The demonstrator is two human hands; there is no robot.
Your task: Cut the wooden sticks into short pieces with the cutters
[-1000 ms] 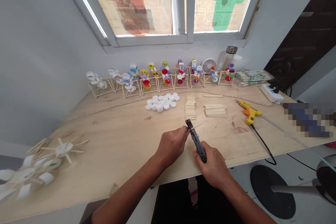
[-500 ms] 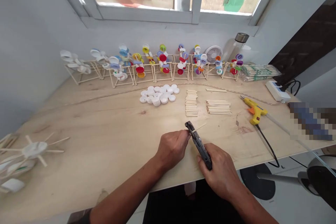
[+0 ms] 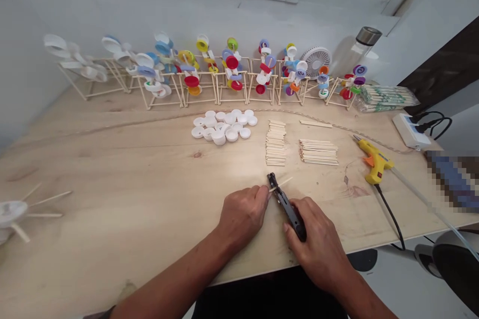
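Note:
My left hand (image 3: 245, 213) is closed, pinching a thin wooden stick (image 3: 286, 180) close to the tool's head. In my right hand (image 3: 318, 239) are dark pliers (image 3: 287, 209), gripped by the handles and pointing up and left. The stick crosses the head of the pliers and its free end sticks out to the right; whether the jaws press on it I cannot tell. Beyond the hands lie a stack of short sticks (image 3: 276, 143) and a stack of longer sticks (image 3: 319, 152). A cluster of white bottle caps (image 3: 224, 126) is further left.
Wheel models of sticks and coloured caps (image 3: 232, 62) line the wall. On the right are a yellow glue gun (image 3: 376, 159), a power strip (image 3: 409, 129) and bagged sticks (image 3: 387, 97). A small fan (image 3: 316, 62) and a bottle (image 3: 359, 52) stand behind. A spoked cap wheel (image 3: 13, 212) lies left.
The head view has tipped down and come closer to the table. Both hands hold the same stick and pliers; the pliers have shifted only slightly.

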